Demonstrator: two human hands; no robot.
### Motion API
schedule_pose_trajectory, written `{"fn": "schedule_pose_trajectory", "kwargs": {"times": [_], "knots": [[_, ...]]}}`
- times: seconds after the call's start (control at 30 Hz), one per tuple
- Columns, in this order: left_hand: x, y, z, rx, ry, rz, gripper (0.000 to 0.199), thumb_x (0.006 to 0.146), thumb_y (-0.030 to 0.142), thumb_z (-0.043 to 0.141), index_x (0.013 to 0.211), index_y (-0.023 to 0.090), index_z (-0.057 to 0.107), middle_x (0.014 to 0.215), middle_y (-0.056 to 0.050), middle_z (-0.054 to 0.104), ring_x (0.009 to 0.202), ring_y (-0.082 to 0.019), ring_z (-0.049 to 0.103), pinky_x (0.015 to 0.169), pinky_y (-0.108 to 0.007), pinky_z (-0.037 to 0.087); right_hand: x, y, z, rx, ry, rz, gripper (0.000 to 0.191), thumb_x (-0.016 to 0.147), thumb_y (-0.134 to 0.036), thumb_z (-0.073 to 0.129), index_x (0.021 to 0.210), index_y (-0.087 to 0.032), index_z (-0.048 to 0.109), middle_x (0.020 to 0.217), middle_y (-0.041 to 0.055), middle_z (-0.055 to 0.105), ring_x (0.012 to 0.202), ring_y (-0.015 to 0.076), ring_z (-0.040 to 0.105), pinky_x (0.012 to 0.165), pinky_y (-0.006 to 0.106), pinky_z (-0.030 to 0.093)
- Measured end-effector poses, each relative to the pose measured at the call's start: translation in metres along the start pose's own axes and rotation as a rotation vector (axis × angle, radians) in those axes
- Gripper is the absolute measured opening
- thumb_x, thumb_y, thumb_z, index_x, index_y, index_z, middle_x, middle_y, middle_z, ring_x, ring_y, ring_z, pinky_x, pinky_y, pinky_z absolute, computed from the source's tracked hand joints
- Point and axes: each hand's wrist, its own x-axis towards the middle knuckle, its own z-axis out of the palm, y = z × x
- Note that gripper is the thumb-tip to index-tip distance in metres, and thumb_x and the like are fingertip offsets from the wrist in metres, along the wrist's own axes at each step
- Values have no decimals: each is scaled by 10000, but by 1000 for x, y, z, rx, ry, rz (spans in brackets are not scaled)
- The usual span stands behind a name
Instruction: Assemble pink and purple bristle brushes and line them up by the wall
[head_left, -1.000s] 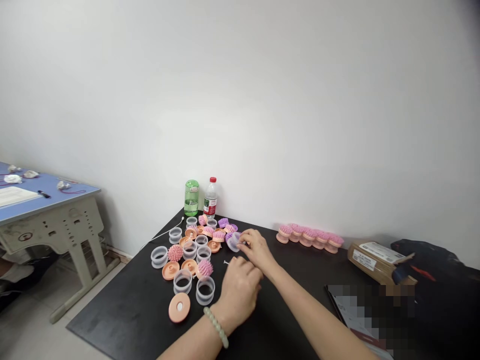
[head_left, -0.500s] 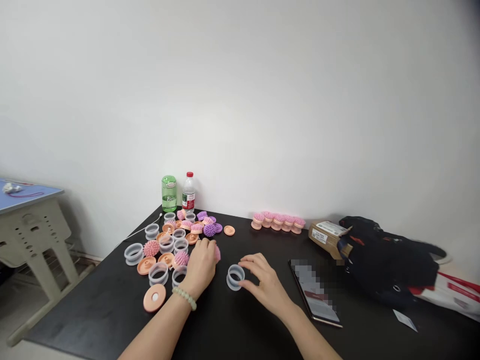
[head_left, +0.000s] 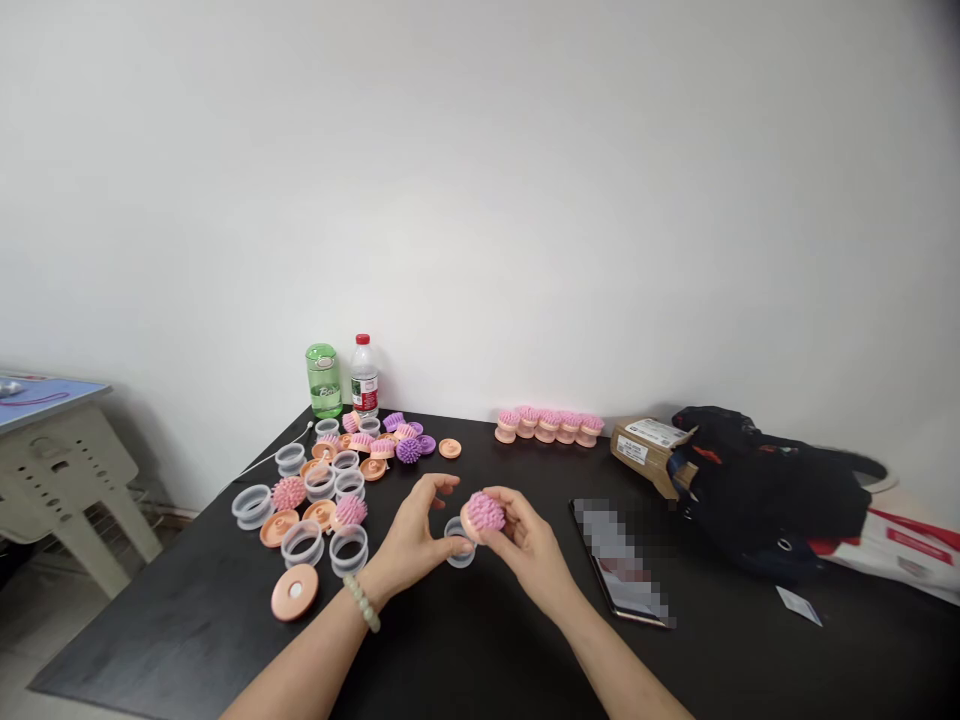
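My right hand (head_left: 525, 545) pinches a pink bristled brush head (head_left: 484, 514) with a peach rim, tilted with its bristles up. Just left of it, my left hand (head_left: 416, 535) is open, its fingers and thumb apart. A clear plastic ring (head_left: 460, 559) stands on the table between the hands, partly hidden by the brush head and my left thumb. Whether the thumb touches the ring I cannot tell. To the left of my left hand lie several clear rings (head_left: 349, 549), peach discs (head_left: 295, 592) and pink or purple brush heads (head_left: 409, 450).
Several assembled pink brushes (head_left: 548, 427) stand in a row near the wall. A phone (head_left: 621, 565), a cardboard box (head_left: 652, 450) and a dark bag (head_left: 772, 510) lie to the right. A green bottle (head_left: 324, 382) and a water bottle (head_left: 364, 378) stand at the back left.
The pink brush head has passed from my left hand to my right, moving rightward to above the ring. My left hand has moved right and opened; my right hand has left the ring.
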Motion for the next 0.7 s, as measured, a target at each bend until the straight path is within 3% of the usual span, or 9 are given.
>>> {"fn": "schedule_pose_trajectory", "kwargs": {"times": [0.13, 0.3, 0.5, 0.7], "knots": [[1, -16, 4, 218, -101, -159, 730, 568, 224, 888, 1214, 214, 548, 1221, -91, 585, 1137, -298, 547, 968, -451, 458, 4, 5, -7, 61, 73, 39, 402, 817, -516, 684, 1079, -219, 615, 1069, 102, 745, 998, 268, 711, 866, 394, 577], [0, -21, 13, 259, -115, -195, 388, 606, 184, 825, 928, 194, 608, 1019, -47, 636, 981, -269, 549, 883, -410, 430, 4, 16, 1, 50, 70, 67, 415, 828, -548, 664, 1055, -203, 619, 1034, 106, 752, 943, 262, 717, 829, 385, 582], [-2, -11, 13, 90, -121, -185, 369, 640, 189, 779, 928, 203, 549, 912, 15, 601, 817, -173, 525, 746, -289, 414, -2, 21, 4, -142, 2, -29, 303, 859, -367, 654, 1122, -225, 606, 1124, 93, 715, 1054, 265, 683, 929, 402, 541], [-1, -16, 14, -184, -110, -210, 436, 589, 257, 852, 902, 180, 559, 842, 36, 558, 730, -129, 503, 647, -249, 394, -5, 19, 2, -154, -16, -88, 317, 853, -349, 670, 1137, -230, 593, 1145, 97, 701, 1060, 259, 685, 925, 391, 560]]}}
